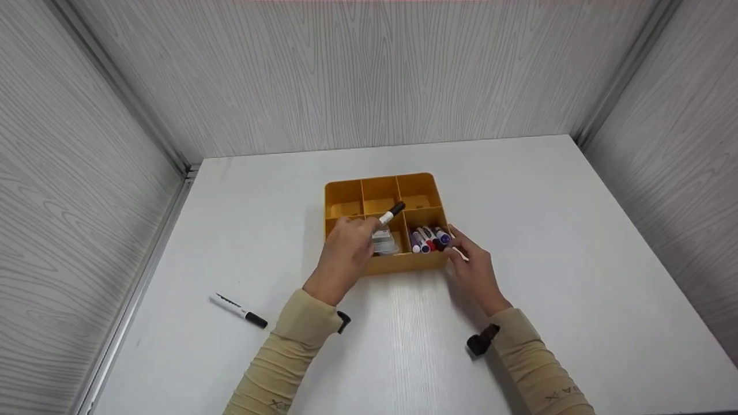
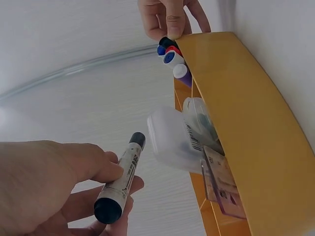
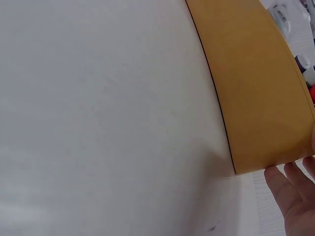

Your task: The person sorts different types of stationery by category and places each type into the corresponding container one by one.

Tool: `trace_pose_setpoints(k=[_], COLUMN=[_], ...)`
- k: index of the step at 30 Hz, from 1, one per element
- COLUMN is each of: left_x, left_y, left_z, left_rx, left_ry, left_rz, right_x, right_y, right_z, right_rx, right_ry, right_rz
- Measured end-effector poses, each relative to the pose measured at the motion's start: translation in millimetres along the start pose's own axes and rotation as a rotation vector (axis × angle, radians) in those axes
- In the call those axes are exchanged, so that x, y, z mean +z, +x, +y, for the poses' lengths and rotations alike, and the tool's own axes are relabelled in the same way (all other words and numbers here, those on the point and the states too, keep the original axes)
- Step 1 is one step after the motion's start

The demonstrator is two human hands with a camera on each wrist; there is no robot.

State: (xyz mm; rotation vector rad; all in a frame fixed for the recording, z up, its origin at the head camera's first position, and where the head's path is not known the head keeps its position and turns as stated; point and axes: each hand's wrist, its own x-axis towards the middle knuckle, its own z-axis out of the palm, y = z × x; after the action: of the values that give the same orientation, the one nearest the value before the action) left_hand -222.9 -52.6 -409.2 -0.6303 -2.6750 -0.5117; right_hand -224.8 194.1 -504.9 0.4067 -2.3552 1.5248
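My left hand [image 1: 344, 251] pinches a white marker [image 1: 387, 218] with a black cap between thumb and fingers, holding it over the orange-yellow compartment box [image 1: 406, 264]. In the left wrist view the marker [image 2: 125, 172] slants, apart from the box and its contents. My right hand [image 1: 474, 271] grips the near right corner of the box, thumb at the rim and fingers along the outer side. Several markers [image 1: 425, 237] with purple, blue, red and black ends fill the near right compartment beside that thumb. Clear plastic cases [image 1: 385, 242] stand in the near middle compartment, partly behind my left hand.
Another white marker [image 1: 237, 310] with a black cap lies on the white table [image 1: 548, 242], left of my left forearm. The far compartments [image 1: 416, 193] of the box show bare floors. Grey wood-grain panels [image 1: 369, 75] enclose the table at the back and sides.
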Motion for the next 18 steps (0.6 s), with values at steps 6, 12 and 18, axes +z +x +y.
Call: trace_pose_setpoints(k=[6, 12, 18], left_x=[7.0, 19.4, 36.0], left_y=[17.7, 31.0, 40.1], left_z=[21.0, 41.8, 56.9], left_rx=[0.065, 0.117, 0.132], left_ry=[0.178, 0.300, 0.359], left_rz=[-0.079, -0.175, -0.249], right_x=[-0.1, 1.5, 3.6], right_y=[-0.3, 1.3, 2.2], right_z=[2.5, 18.9, 35.7], right_rx=[0.007, -0.041, -0.047], right_ry=[0.004, 0.015, -0.028], right_rz=[-0.009, 0.003, 0.010])
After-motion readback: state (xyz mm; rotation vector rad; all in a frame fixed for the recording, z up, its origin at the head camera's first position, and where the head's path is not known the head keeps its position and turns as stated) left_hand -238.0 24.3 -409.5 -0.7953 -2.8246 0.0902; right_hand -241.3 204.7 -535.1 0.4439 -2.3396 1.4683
